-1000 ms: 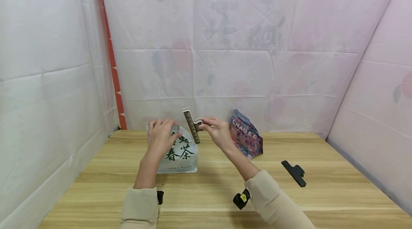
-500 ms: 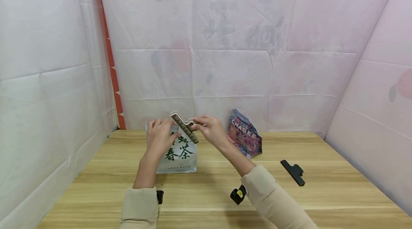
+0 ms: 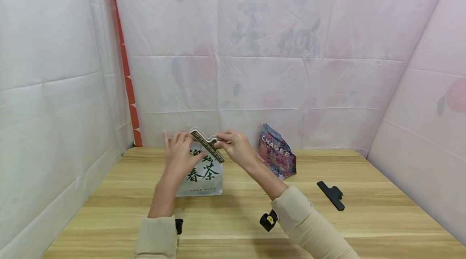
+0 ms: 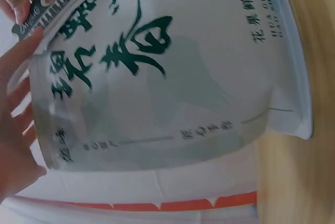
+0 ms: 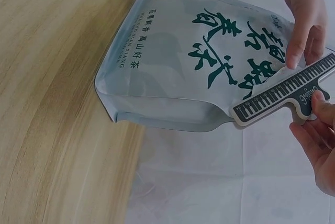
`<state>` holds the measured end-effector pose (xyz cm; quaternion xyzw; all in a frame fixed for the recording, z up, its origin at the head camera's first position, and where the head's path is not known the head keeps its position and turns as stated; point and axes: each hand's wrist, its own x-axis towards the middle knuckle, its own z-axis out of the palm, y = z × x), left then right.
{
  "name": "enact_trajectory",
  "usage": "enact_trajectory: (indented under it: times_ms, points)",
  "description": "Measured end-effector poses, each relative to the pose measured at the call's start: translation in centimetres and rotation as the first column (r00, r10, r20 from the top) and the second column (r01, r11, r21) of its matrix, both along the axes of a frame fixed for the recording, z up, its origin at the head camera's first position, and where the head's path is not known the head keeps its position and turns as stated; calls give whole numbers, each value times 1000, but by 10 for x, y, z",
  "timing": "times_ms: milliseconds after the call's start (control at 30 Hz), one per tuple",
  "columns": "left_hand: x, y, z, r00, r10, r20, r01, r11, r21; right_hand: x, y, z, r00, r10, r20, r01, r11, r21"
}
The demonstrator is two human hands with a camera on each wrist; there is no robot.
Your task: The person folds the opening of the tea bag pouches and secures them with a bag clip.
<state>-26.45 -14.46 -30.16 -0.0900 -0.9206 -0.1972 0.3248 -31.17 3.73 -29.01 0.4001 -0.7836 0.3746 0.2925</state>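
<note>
A pale tea bag (image 3: 204, 184) with green lettering stands upright, its front, side and base showing in the right wrist view. Across its upper corner lies a clip (image 5: 285, 89) with a piano-key pattern and the word "music", tilted over the bag's edge. My right hand (image 3: 236, 147) pinches the clip's handle between thumb and fingers. At the top of the bag is my left hand (image 3: 180, 156), fingers loosely spread and thumb near the clip. In the left wrist view, the left fingers (image 4: 20, 101) show just beyond the bag's top edge.
A colourful bag marked CHAGEE (image 3: 277, 151) leans at the back of the wooden table (image 3: 225, 226), right of the right hand. Farther right lies a black clip (image 3: 331, 195). Pale cloth (image 3: 262, 68) hangs behind and at both sides.
The clip has turned and shifted left from beside the bag onto its upper corner, carried by my right hand. My left fingers have loosened and spread at the bag's top.
</note>
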Motion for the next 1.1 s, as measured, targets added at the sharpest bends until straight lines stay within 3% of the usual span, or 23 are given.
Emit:
enact_trajectory:
  times_ms: [133, 233, 367, 567, 833, 1100]
  points:
    - [2, -11, -3, 999, -3, -36, 9, 985, 174, 0, 0, 0, 1000, 13, -3, -13, 1000, -3]
    - [4, -18, -4, 996, -43, 76, 14, 939, 343, 0, 0, 1, 1000, 2, -11, -2, 1000, 1]
    - [4, -23, -5, 963, -118, 240, -8, 885, 466, 0, -1, 1, 1000, -18, -9, 18, 1000, 5]
    - [4, -26, -5, 945, -119, 304, -33, 891, 453, 1, -3, 3, 1000, -27, 15, 26, 999, 24]
    - [4, -27, -3, 938, -108, 329, -46, 902, 430, 5, -6, 6, 998, -51, 28, 49, 997, 52]
    - [5, -27, -4, 941, -113, 319, -38, 902, 431, 10, -17, 5, 992, -68, -102, 82, 986, 146]
